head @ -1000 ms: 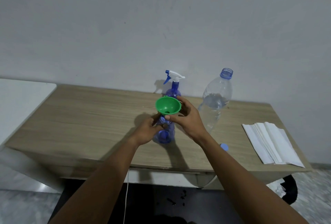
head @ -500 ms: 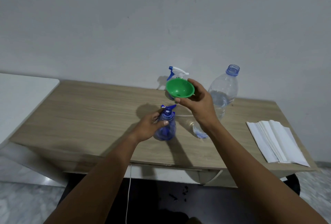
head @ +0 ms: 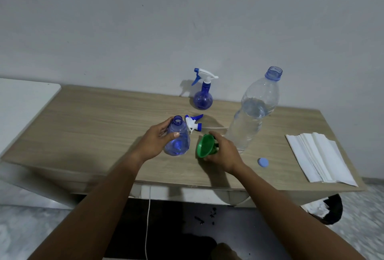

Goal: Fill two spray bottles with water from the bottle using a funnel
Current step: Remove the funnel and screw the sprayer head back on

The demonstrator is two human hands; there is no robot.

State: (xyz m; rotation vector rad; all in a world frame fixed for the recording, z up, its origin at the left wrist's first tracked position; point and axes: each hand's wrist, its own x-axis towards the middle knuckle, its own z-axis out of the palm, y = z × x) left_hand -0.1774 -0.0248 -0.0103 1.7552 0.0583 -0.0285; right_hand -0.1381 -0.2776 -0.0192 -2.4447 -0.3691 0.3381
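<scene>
Your left hand [head: 155,141] is wrapped around the open spray bottle [head: 178,138], thumb across its front and fingers behind. The bottle stands upright on the wooden surface [head: 93,126] with its neck uncapped. Your right hand [head: 225,153] grips the green funnel [head: 204,146], fingers curled over its narrow end. The funnel is tipped on its side, low over the surface, its wide mouth facing left towards the bottle. Whether it touches the wood cannot be told.

Just behind these two lies the loose sprayer head [head: 192,125], on its side, with its thin tube running right towards the foot of the water bottle [head: 252,114]. That big clear bottle stands uncapped and partly filled just beyond your right hand, close enough to crowd your knuckles. Its blue cap [head: 262,162] lies on the surface to the right of your wrist.

The second spray bottle [head: 203,95], with its sprayer on, stands further back near the wall [head: 187,20], apart from everything else. A stack of white paper napkins [head: 320,157] sits at the right end of the surface, well apart from your hands. A white cord [head: 148,214] hangs below the front edge.
</scene>
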